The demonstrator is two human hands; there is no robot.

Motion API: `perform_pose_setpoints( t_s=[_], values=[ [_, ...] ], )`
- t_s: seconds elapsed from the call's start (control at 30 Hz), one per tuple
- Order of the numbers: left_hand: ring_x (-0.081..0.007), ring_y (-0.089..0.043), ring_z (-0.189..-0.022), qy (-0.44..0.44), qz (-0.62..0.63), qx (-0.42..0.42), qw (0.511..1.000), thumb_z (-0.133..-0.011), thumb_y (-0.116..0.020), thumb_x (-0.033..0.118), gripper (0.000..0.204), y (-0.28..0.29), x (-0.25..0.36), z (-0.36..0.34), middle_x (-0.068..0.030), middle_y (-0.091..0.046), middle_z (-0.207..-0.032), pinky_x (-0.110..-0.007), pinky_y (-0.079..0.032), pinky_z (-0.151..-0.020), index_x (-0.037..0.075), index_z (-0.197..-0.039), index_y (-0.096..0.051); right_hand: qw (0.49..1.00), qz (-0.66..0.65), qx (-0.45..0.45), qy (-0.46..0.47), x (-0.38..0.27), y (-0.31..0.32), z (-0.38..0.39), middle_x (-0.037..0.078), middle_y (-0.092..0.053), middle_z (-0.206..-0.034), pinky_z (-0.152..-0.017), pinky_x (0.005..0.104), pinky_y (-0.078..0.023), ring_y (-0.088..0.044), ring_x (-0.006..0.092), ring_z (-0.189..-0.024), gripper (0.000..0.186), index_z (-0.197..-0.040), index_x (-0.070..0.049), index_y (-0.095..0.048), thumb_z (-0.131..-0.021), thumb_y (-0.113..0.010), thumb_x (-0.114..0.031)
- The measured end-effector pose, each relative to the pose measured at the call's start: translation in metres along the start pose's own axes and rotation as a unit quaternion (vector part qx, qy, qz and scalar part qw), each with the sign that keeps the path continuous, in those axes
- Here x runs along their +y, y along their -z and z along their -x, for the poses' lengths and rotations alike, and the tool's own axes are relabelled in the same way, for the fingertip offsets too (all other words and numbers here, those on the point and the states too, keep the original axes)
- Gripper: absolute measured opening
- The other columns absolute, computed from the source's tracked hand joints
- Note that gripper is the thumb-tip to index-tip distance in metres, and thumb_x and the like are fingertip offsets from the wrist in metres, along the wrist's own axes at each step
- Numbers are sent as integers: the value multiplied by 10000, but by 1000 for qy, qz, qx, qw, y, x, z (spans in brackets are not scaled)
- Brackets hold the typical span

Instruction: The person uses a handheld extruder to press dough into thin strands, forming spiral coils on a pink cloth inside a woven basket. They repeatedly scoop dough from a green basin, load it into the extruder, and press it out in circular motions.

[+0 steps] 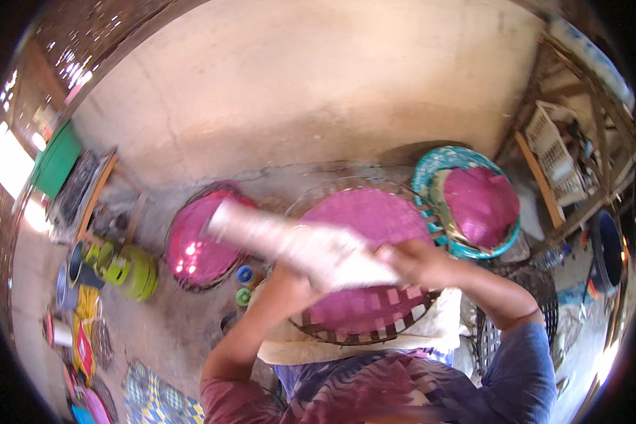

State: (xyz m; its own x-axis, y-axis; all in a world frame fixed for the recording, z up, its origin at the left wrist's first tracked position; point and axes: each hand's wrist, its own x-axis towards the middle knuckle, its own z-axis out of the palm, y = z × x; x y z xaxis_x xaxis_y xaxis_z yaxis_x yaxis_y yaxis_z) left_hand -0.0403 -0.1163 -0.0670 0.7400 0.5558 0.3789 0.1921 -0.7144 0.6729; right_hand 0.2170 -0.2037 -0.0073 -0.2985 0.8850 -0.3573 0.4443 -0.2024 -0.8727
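A green gas cylinder [136, 273], a round teal basket [424, 173] and a patterned mat [150, 396] are supported directly by the floor [147, 328].

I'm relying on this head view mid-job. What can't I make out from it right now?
Head view:
Blurred: the pale item at the hands; motion smears it, so its kind and surface are unclear.
Hidden: the left hand's fingers, behind the pale item.
Hidden: part of the round pink layer, beneath the pale item.
Cut off: the patterned mat, by the lower edge.
Too small: the white basket's contents.
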Motion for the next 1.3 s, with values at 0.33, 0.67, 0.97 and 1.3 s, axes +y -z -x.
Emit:
perform_pose_setpoints(
  t_s=[0.33, 0.67, 0.97, 1.3],
  values=[
    [-127, -593, -822, -155, -357, -246, 888, -872, -601, 186, 353, -78, 49, 28, -68, -614, -941, -275, -513, -647, 78, -1201, -533, 911, 205, 111, 341, 61, 2, -22, 199, -578, -610, -538, 488, -448, -572, 406, -565, 388, -927, -57, -655, -994, -429, -366],
    [-237, -634, -822, 27, -246, -265, 932, -799, -660, 239, 254, -40, 86, -56, -103, -645, -865, -364, -521, -691, 68, -985, -628, 667, 448, 150, 576, -72, -29, 52, 119, -579, -844, -582, 407, -500, -621, 301, -720, 469, -1271, -26, -455, -918, -542, -321],
    [-299, -630, -696, -54, -263, -18, 963, -830, -685, 220, 231, 16, 42, -57, -102, -648, -798, -416, -505, -641, 66, -991, -625, 785, -95, 461, 403, -38, 91, 49, 2, -472, -775, -547, 269, -424, -469, 108, -618, 297, -1156, -128, -409, -904, -425, 29],
    [-265, -515, -1177, -21, 431, 333, 839, -949, -543, 288, 338, -38, 42, -120, -122, -577, -1191, -439, -416, -1010, 35, -1173, -547, 538, -540, 455, 459, 30, 80, -43, 123, -597, -789, -844, 416, -493, -615, 261, -771, 245, -1153, -119, -406, -1020, -443, -322]
  ],
)
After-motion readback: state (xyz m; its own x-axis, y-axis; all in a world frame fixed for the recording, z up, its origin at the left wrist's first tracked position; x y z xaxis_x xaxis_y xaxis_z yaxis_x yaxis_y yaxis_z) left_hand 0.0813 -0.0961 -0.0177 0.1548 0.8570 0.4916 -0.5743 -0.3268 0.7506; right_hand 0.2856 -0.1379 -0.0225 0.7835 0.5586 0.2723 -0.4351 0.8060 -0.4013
